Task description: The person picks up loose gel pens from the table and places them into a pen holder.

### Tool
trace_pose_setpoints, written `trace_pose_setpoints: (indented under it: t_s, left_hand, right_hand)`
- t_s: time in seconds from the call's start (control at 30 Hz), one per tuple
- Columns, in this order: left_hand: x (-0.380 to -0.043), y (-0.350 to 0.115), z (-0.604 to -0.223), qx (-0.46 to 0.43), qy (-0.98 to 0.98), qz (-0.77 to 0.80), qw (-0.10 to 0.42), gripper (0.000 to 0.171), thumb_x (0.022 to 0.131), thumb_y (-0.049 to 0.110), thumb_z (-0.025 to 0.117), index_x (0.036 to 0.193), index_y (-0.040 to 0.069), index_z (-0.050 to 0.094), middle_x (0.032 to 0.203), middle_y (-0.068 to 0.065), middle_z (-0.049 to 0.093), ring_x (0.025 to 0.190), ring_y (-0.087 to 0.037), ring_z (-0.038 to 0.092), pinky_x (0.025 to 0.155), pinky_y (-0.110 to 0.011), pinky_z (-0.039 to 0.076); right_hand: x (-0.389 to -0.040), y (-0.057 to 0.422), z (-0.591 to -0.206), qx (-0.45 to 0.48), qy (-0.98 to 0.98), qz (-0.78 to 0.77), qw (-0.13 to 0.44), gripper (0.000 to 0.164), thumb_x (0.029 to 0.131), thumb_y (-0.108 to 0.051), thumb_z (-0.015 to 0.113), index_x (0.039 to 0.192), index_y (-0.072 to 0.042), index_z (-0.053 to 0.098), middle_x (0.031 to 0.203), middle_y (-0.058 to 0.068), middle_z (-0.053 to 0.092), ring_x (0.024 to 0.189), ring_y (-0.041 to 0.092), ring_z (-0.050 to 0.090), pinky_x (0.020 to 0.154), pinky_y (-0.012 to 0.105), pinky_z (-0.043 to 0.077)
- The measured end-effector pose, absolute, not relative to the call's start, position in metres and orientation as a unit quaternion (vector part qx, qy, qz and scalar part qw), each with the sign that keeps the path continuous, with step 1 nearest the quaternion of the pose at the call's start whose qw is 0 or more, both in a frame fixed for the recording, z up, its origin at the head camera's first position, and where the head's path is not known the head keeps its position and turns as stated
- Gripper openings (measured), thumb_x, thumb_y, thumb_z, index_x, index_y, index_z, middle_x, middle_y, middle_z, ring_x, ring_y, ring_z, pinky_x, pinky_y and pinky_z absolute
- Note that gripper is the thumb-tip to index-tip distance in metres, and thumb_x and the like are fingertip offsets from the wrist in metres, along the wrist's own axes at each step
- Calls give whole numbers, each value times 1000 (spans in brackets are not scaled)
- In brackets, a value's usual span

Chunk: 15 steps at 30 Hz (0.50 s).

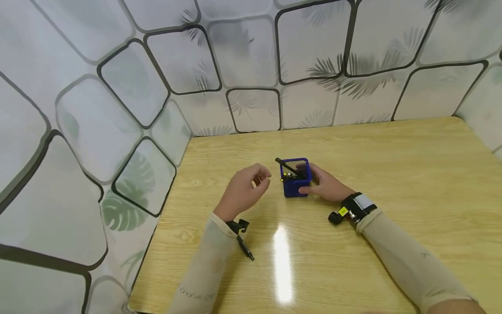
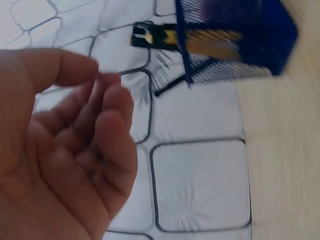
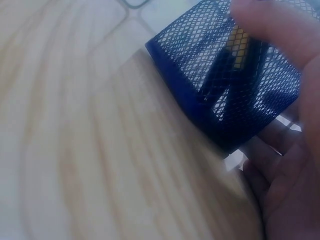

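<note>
A blue mesh pen holder [image 1: 295,189] stands on the wooden table in front of me. My right hand [image 1: 329,185] grips it from the right side, thumb on the near wall and fingers round the far side. Inside it are several dark and yellow items; a long black stick [image 1: 288,167] leans out past the left rim. In the left wrist view, a black-and-yellow item [image 2: 150,35] pokes out of the holder's mouth. My left hand [image 1: 245,189] hovers just left of the holder, fingers loosely curled with nothing between them.
A black pen [image 1: 245,248] lies on the table [image 1: 392,174] beside my left wrist. Patterned wall covering [image 1: 251,56] rises behind the table and along its left edge. Light reflects brightly off the tabletop near me.
</note>
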<state>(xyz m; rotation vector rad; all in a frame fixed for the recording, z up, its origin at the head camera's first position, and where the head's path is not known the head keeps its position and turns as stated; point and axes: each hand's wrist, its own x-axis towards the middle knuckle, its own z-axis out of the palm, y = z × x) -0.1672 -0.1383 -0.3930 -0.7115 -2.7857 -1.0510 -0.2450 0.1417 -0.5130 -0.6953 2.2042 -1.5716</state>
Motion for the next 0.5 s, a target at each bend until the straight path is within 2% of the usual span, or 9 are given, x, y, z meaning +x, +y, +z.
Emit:
trace_pose_setpoints:
  t_s: [0.13,0.3,0.37,0.5]
  left_hand:
    - [-163,-161,-401,-287,-925,-245,-44,11,97,27,52,103,29,61,93,16,61,79,1,55,70,-24,48]
    - [-160,-193,-409,-279,-932,-166,-162,28,91,6,57,113,23,64,109,6,63,101,-7,57,88,-30,47]
    - [-158,-204,-413,-254,-940,-131,-186,33,88,1,60,114,22,64,112,4,63,105,-12,57,89,-32,46]
    - [-150,-213,-419,-215,-947,-105,-214,36,83,1,67,112,22,66,110,-2,59,98,-19,56,82,-34,47]
  right_hand:
    - [-239,141,-501,-241,783,-546,177,80,80,-34,76,146,-17,32,145,3,40,135,25,35,111,50,22]
    - [-231,141,-489,-240,784,-544,179,79,81,-33,76,145,-15,33,144,3,42,134,25,36,111,50,23]
    - [-231,141,-488,-239,783,-547,177,78,81,-33,76,144,-15,34,143,3,42,134,25,36,111,50,23]
    - [-239,142,-501,-238,785,-545,172,78,79,-36,76,144,-21,35,143,0,42,134,24,37,111,50,23]
